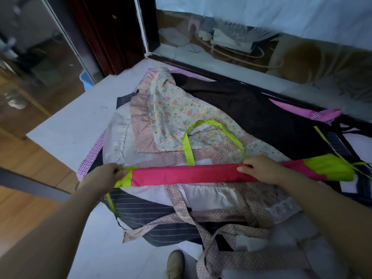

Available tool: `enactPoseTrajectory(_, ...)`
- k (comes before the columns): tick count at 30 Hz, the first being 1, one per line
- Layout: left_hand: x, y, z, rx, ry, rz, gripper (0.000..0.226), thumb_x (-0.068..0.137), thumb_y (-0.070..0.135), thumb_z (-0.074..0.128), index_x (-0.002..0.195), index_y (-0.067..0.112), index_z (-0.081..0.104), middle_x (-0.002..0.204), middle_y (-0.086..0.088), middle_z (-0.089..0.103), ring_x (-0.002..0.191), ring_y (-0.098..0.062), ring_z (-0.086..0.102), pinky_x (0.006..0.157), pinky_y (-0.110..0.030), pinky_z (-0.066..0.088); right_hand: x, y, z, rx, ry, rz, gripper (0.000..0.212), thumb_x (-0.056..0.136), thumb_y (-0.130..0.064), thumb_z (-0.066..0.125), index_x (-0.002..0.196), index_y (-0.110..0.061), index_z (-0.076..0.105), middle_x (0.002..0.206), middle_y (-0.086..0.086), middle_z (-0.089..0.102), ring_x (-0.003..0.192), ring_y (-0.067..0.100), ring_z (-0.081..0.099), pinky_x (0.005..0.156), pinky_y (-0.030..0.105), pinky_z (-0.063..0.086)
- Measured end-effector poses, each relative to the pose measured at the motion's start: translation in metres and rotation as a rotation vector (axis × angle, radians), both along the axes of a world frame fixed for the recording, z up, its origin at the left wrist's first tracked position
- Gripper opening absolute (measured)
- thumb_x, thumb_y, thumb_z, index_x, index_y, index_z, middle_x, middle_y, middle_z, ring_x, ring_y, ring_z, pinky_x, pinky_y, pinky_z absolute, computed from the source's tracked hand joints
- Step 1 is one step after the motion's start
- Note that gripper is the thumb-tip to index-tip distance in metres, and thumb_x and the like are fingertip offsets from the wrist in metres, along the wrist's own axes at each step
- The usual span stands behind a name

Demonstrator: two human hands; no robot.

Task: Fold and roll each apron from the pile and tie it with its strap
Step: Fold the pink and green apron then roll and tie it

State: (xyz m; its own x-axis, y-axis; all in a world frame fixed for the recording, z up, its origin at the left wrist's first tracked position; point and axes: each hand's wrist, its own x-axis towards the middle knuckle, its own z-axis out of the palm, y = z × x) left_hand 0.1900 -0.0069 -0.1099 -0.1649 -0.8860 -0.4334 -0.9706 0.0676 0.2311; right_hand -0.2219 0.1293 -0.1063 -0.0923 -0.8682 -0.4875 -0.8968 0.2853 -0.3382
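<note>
Long pink fabric apron strip with lime-green ends (181, 174) lies crosswise atop pile. Left hand (106, 175) fingers pinch left end; right hand (259, 168) fingers clamp near middle; rolling runs lengthwise.

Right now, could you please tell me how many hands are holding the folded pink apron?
2. The left hand pinches the pink apron at its lime-green left end; the right hand grips it right of the middle.
</note>
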Motion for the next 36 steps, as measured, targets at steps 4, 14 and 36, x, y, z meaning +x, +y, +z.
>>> enactPoseTrajectory(4,-0.022,0.019,-0.001,-0.37,-0.182,0.115,0.02,0.096,0.027,0.046,0.111,0.021,0.058,0.107,-0.008,0.059,0.104,-0.031,0.056,0.098,-0.044,0.03,0.003,-0.004,0.001,0.028,0.055,0.02,0.039,0.098,-0.041,0.044,0.065,-0.019,0.048,0.07,0.0,0.051,0.067,0.014,0.051,0.072,0.037,0.044)
enactPoseTrajectory(14,-0.161,0.111,-0.016,-0.449,0.086,-0.796,0.049,0.085,0.033,0.041,0.13,0.023,0.057,0.138,-0.005,0.054,0.129,-0.03,0.05,0.104,-0.064,0.034,-0.003,-0.013,-0.011,0.036,0.033,0.036,0.04,0.095,-0.043,0.05,0.066,-0.016,0.054,0.071,0.004,0.055,0.07,0.022,0.057,0.071,0.038,0.046)
enactPoseTrajectory(36,-0.167,0.101,-0.06,-0.373,-0.008,-0.778,0.06,0.101,0.054,0.011,0.154,0.025,0.004,0.156,-0.005,0.027,0.14,-0.03,0.031,0.106,-0.054,0.015,-0.119,0.043,-0.028,-0.35,0.238,-0.156,0.057,0.086,-0.057,0.049,0.05,-0.013,0.047,0.05,0.0,0.048,0.05,0.013,0.046,0.052,0.031,0.037)
